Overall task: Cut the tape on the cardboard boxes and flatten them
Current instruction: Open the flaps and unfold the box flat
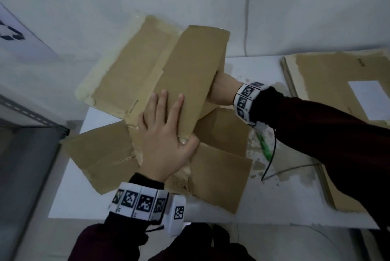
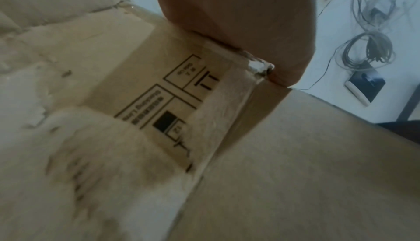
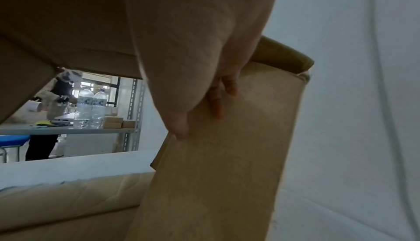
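While the left hand (image 1: pixel 163 138) presses flat, fingers spread, on the near end of the raised panel, keep that palm over the crease so the fold stays put. The right hand (image 1: pixel 223 90) reaches under the panel's far side, thumb and fingers clamped on its edge (image 3: pixel 227 90); draw it down evenly. The cardboard box (image 1: pixel 160 75) lies opened on the white counter (image 1: pixel 263 203), brown, flaps splayed, pale tape residue along its edges. Flattened cardboard (image 1: pixel 329 83) lies farther right.
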`<state>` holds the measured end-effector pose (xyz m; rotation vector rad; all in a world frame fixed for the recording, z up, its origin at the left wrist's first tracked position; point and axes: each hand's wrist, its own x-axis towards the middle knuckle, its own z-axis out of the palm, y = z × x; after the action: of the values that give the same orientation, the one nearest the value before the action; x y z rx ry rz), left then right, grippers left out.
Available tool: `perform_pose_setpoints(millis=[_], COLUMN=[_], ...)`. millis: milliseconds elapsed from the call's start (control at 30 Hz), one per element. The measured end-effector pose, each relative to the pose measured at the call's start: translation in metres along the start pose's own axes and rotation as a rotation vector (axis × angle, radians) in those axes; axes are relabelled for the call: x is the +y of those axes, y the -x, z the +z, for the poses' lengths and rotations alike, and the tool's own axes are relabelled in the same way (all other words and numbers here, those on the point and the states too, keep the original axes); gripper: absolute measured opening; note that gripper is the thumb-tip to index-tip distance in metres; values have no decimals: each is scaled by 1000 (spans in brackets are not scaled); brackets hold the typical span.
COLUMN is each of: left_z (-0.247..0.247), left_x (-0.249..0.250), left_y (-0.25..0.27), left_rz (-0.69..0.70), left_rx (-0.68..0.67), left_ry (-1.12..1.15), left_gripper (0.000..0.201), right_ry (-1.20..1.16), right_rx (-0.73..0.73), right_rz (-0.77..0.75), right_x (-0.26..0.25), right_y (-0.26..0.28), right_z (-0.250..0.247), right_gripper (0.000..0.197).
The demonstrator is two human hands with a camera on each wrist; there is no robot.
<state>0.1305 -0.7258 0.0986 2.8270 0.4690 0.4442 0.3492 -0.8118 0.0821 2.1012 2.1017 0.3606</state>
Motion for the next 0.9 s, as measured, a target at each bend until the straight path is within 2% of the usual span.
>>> perform_pose_setpoints(millis=[100, 167, 233, 333, 400, 467, 533, 633, 733, 800, 900], left_z=[7, 12, 16, 13, 7, 3, 4, 9, 19, 36, 74], left_x=[6, 9, 12, 5, -4, -9, -7, -2, 0, -1, -7], left_y=[-3, -9, -11, -3, 2, 4, 2, -8, -23, -32, -39], left_rz=[-7, 2, 23, 12, -13, -21, -10, -10, -35, -45, -72], left_rx=[8, -4, -3, 65, 111, 140, 148, 151, 97, 3, -137], left_ry=[-19, -27, -38, -40, -25, -44, -77, -105, -164, -221, -281], left_gripper=[82, 82, 82, 81, 80, 79, 78, 76, 79, 81, 87], right_ry=[-25, -5, 5, -17, -114, -237, -371, -662, -976, -1237, -1589], right_rx=[-186, -205, -123, 162, 299, 358, 350, 311, 170, 118, 51], right_rz=[57, 156, 246, 294, 328, 432, 589, 867, 1119, 1182, 1189], right_x=[2, 1, -6, -17, -15, -3, 11, 32, 35, 21, -22], right_y=[19, 34, 49, 70, 82, 93, 100, 107, 116, 122, 123], right_z=[5, 10, 10, 14, 16, 19, 21, 28, 24, 21, 21], right_gripper=[35, 37, 35, 17, 10, 10, 5, 29, 47, 48, 47])
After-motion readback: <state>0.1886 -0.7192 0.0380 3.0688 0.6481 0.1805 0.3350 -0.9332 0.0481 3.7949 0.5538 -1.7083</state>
